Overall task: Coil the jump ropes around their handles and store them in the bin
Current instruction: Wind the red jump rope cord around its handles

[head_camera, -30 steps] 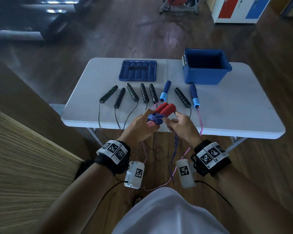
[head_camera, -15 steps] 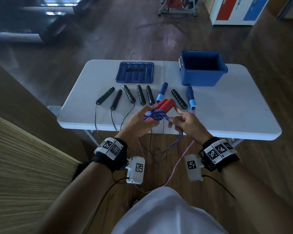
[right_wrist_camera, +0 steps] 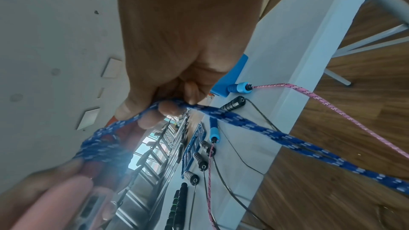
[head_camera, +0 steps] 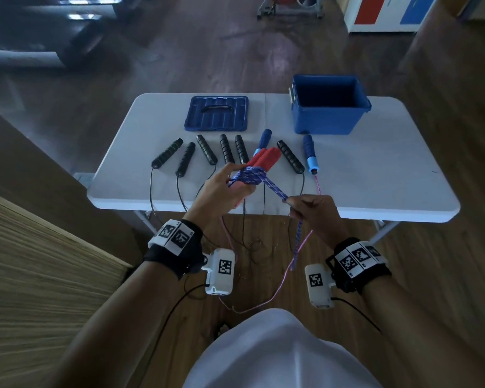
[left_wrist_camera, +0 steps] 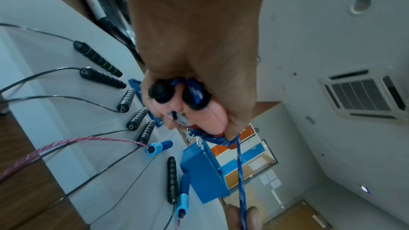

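Mid-coil: my left hand (head_camera: 216, 196) clamps red handles (head_camera: 263, 161), right hand (head_camera: 312, 212) pinches blue rope (head_camera: 275, 189) taut. Next: another wrap, keep tension.

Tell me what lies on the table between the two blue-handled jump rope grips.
One black handle lies between the blue handles, clearest in the head view; the held red handles overlap that stretch in the picture.
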